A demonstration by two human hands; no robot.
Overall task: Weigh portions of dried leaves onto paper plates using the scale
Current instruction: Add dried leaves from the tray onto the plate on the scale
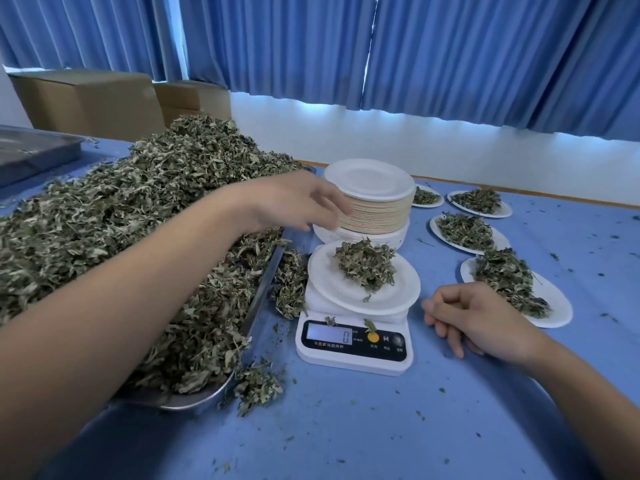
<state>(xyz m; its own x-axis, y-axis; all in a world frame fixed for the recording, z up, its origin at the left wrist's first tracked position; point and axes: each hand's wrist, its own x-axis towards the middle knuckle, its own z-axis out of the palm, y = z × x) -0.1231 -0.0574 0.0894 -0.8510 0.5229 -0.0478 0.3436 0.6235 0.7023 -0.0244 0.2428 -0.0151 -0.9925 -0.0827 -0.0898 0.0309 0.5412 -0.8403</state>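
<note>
— Dried green leaves: where do they lie?
— One clump sits on a round white paper plate atop the white digital scale, which reads 0. A big heap fills the long metal tray.
— And the hands?
— Left hand, blurred, fingers loose, holds nothing, beside the tall stack of paper plates. Right hand rests on the blue table, loosely curled, empty.

The left grip is blurred and hides the plate stack's left edge. The scale's button labels are too small to read.
</note>
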